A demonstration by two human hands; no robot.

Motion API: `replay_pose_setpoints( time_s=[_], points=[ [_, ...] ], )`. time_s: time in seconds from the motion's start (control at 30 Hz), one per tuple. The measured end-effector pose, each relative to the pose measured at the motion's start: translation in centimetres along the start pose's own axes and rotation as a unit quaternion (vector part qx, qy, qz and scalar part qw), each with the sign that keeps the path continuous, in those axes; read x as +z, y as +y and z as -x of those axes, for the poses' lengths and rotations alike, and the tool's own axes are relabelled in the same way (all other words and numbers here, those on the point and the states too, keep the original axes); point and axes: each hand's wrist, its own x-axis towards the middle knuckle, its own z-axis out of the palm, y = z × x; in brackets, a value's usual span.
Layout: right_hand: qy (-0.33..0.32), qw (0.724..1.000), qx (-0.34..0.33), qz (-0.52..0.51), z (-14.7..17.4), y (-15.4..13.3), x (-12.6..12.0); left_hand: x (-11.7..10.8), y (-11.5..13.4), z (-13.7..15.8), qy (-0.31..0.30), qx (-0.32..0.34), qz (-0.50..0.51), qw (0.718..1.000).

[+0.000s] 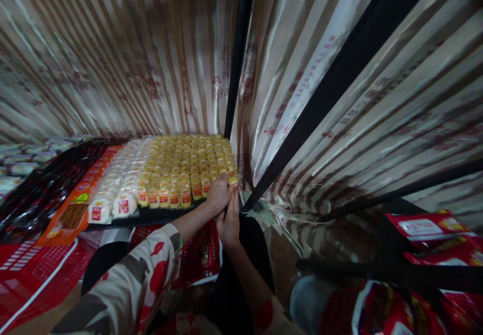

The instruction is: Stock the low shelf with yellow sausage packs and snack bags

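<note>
Rows of small yellow wrapped cakes (171, 169) with red-and-white labels stand packed on a low black shelf (151, 216). At their front right corner, my left hand (219, 194) is closed against a single yellow wrapped cake (233, 180). Just below and touching it, my right hand (229, 224) reaches up with its fingers straight and together against the same cake. The palms and most of the fingertips are hidden. To the left of the yellow cakes are rows of white round wrapped cakes (124, 201) in clear packs.
Orange snack packets (71, 214) and dark shiny packets (45, 184) lie farther left. Red baskets (33, 274) stand below the shelf. A black post (309, 108) slants down beside my hands, with printed curtains (169, 48) behind. Red packets (437, 229) sit at the right.
</note>
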Motion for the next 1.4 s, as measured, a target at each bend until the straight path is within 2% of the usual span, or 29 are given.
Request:
replay_pose_setpoints(
  time_s=[0.33,0.5,0.77,1.23,1.4],
  points=[
    [-0.013,0.999,0.040,-0.011,-0.6,0.2,-0.3,1.0,1.2,-1.2,-0.025,0.036,-0.002,0.999],
    [-0.009,0.999,0.034,-0.002,-1.1,1.2,0.2,1.5,0.5,-2.4,-0.038,0.050,-0.045,0.997],
    [-0.009,1.000,0.007,0.015,-1.8,1.3,0.7,0.6,0.0,-2.5,-0.080,0.047,-0.071,0.993],
    [0.006,1.000,0.016,0.013,-1.8,0.6,0.3,1.2,0.2,-2.7,-0.020,0.069,0.010,0.997],
    [0.005,1.000,0.011,0.017,-2.0,1.3,0.6,1.9,0.0,-3.2,-0.024,0.037,0.002,0.999]
  ],
)
